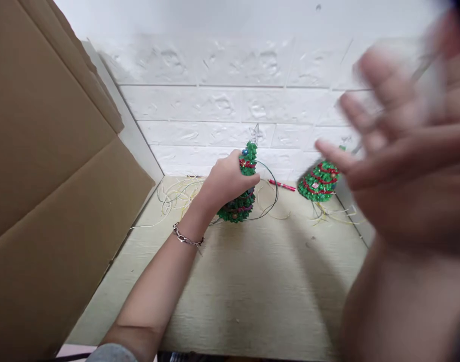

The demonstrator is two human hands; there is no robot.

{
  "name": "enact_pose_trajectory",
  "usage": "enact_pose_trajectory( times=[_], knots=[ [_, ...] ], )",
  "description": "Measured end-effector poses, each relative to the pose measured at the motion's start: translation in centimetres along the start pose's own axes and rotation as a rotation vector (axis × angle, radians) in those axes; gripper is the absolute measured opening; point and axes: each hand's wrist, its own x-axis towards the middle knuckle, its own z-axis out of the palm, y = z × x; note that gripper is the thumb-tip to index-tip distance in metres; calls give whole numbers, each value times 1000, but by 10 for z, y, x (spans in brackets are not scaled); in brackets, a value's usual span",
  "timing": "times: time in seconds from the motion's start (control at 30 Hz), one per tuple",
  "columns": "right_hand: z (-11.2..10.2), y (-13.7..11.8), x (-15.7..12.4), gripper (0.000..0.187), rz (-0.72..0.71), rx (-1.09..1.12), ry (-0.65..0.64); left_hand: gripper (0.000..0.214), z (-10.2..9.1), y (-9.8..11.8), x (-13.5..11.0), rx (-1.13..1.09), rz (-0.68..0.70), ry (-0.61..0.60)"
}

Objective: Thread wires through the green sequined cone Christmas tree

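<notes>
My left hand [230, 178], with a chain bracelet at the wrist, is wrapped around a small green beaded Christmas tree [235, 213]. The tree stands upright on the table, trimmed with red garland, a blue ball and a clear star [256, 133] on top. A dark green wire [276, 186] loops out from its right side. My right hand [411, 166] is raised close to the camera at the right, smeared by motion. Its fingers are partly bent, and whether they hold anything is unclear. Beyond it stands a second beaded Christmas tree [318, 183], partly hidden by that hand.
Tangled white and yellow wires [177, 198] lie by the back wall at left, with more beneath the second tree. A red pen-like stick [282, 185] rests between the trees. Brown cardboard [64, 176] rises along the left side. Behind is a white brick-patterned wall [215, 105].
</notes>
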Motion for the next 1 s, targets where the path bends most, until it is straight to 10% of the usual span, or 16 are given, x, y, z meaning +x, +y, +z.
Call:
enact_pose_trajectory(
  times=[0.13, 0.3, 0.7, 1.0],
  knots=[
    [27, 44, 21, 35, 122, -99, 74, 28, 0, -3, 3, -73, -51, 24],
    [57, 84, 29, 36, 189, -60, -184, 28, 2, -8, 8, -81, -105, 61],
    [52, 67, 27, 28, 311, 23, -311, 26, -3, -10, 9, -27, -123, 57],
    [57, 65, 27, 24, 332, -130, -123, 27, 5, -13, 8, 76, -64, 43]
  ],
)
